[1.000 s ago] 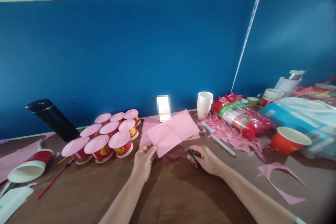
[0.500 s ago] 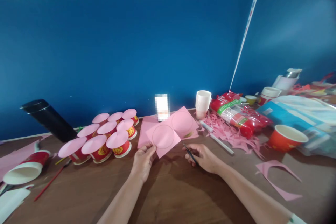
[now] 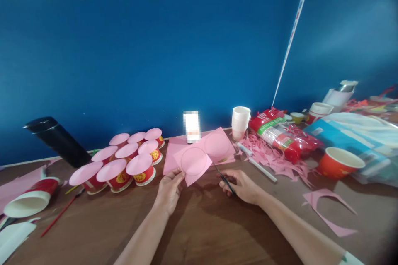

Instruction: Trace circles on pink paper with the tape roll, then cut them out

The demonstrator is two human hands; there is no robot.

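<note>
My left hand pinches the lower left edge of a pink paper sheet marked with two drawn circles. The sheet is held up above the table, one circle at its left and the other at its upper right. In my right hand is a pair of dark scissors, its tips at the paper's edge between the two circles. Fingers partly hide the scissors' handles. Under the held sheet lies more pink paper.
On the left, several red paper cups carry pink paper discs, near a black bottle. White cups, pink scraps, a red plastic package and an orange cup stand right. A blue partition rises behind.
The scissors have come up to the paper between the circles, and the sheet's right part has shifted slightly. My left hand keeps its hold in nearly the same spot.
</note>
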